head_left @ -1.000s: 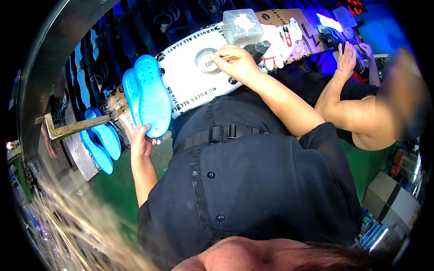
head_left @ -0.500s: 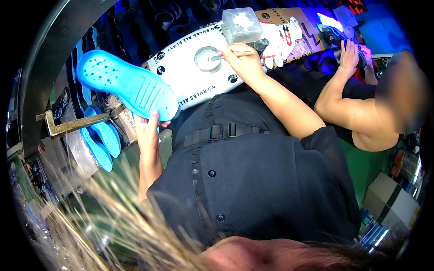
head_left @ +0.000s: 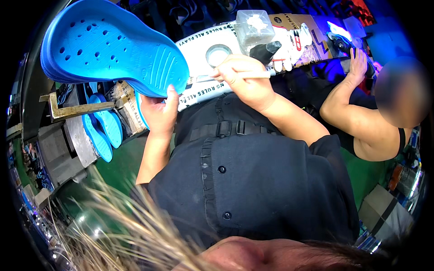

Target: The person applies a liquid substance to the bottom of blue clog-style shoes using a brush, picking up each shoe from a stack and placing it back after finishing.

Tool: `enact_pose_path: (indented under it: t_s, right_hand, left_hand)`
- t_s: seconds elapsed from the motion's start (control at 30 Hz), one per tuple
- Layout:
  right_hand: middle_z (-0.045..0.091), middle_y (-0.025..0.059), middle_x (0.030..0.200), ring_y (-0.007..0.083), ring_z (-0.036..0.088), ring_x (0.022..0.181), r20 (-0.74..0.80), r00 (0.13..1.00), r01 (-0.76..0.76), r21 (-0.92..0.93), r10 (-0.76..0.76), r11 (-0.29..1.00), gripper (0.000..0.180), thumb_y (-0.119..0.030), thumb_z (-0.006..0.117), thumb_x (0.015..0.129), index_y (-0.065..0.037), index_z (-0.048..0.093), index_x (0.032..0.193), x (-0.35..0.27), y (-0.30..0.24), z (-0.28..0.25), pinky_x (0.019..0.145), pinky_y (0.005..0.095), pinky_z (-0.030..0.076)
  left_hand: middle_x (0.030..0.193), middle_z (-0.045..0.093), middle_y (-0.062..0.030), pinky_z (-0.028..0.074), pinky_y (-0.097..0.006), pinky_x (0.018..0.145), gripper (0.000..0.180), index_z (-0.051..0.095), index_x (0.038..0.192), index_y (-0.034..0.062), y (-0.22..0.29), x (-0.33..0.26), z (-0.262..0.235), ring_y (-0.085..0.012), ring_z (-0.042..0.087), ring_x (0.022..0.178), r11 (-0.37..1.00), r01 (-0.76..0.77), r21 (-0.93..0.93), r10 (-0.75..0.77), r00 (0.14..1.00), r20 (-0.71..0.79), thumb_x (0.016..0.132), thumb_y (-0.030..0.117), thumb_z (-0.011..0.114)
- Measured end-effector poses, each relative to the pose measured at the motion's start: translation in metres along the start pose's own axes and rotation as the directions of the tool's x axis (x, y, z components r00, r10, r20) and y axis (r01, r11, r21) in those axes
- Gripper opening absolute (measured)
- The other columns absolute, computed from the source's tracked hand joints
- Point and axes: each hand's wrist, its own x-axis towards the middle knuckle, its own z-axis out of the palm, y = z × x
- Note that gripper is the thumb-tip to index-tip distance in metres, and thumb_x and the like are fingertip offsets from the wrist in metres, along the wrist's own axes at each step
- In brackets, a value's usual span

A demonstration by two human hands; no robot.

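A blue foam shoe sole (head_left: 118, 50), with holes at its broad end and grooves at the other, is held up at the left. My left hand (head_left: 159, 110) grips its grooved end from below, thumb on the near edge. Other layers seem to show under its far rim. In my right hand (head_left: 246, 83) is a thin brush (head_left: 257, 75) with a pale handle, pinched between the fingers. Its tip points at the sole's grooved end; contact is unclear. Beyond my right hand a round dish (head_left: 207, 58) of whitish stuff stands on the white printed table cover (head_left: 194, 97).
Behind the dish are a clear plastic box (head_left: 255, 27), a dark object (head_left: 264, 53) and a red-handled tool (head_left: 297, 40) over white gloves. More blue soles (head_left: 97, 135) lie at the left, near a metal bracket (head_left: 77, 111). Another person (head_left: 352, 113) works at the right.
My left hand has brought the sole up and nearer, so it looks larger. My right hand has drawn the brush out of the dish and down toward the sole's grooved end.
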Motion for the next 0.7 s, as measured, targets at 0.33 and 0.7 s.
enact_pose_path:
  t_s: [0.33, 0.7]
  right_hand:
    - [0.06, 0.0098, 0.065, 0.0211, 0.057, 0.06, 0.026, 0.999, -0.016, -0.102, 0.019, 0.995, 0.016, -0.006, 0.053, 0.08, 0.003, 0.061, 0.069, 0.0004, -0.0047, 0.0065, 0.055, 0.0282, 0.043]
    - [0.06, 0.0084, 0.066, 0.0209, 0.055, 0.06, 0.085, 0.996, 0.034, -0.115, -0.024, 0.993, 0.012, -0.006, 0.055, 0.077, 0.002, 0.061, 0.069, 0.0032, -0.002, 0.0055, 0.056, 0.0288, 0.042]
  left_hand:
    - [0.098, 0.054, -0.0128, 0.043, -0.028, 0.079, 0.037, 0.042, 0.106, -0.0043, 0.0032, 0.0017, 0.003, -0.0167, 0.055, 0.087, 0.989, -0.137, 0.057, 0.137, 0.991, 0.001, 0.075, 0.003, 0.061]
    - [0.101, 0.054, -0.0142, 0.043, -0.029, 0.081, 0.041, 0.041, 0.109, -0.0048, 0.0004, -0.0005, 0.0011, -0.0184, 0.055, 0.089, 0.996, -0.07, 0.05, 0.07, 0.998, 0.004, 0.074, 0.004, 0.061]
